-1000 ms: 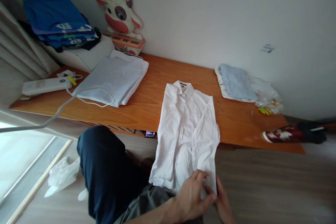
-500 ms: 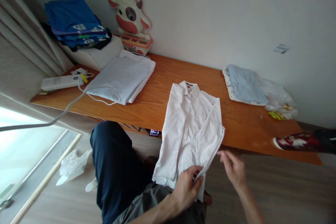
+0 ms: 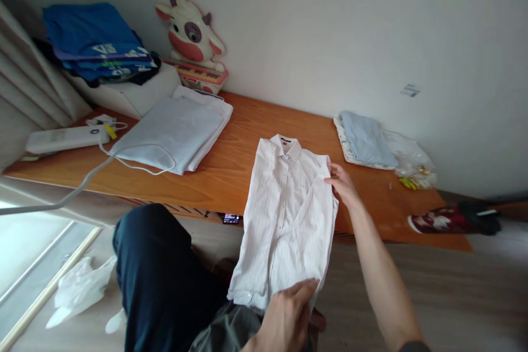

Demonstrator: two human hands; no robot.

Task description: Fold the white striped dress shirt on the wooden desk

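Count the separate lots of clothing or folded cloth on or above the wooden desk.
4. A white striped shirt hangs over the front edge under both hands; a white folded pile sits left; a blue stack far left; a light-blue pile right. Each may hide more.

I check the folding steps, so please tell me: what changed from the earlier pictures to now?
The right hand left the hem of the white striped shirt and went up to its right shoulder edge, touching it. The left hand stays at the hem. The shirt still hangs over the edge of the orange wooden table.
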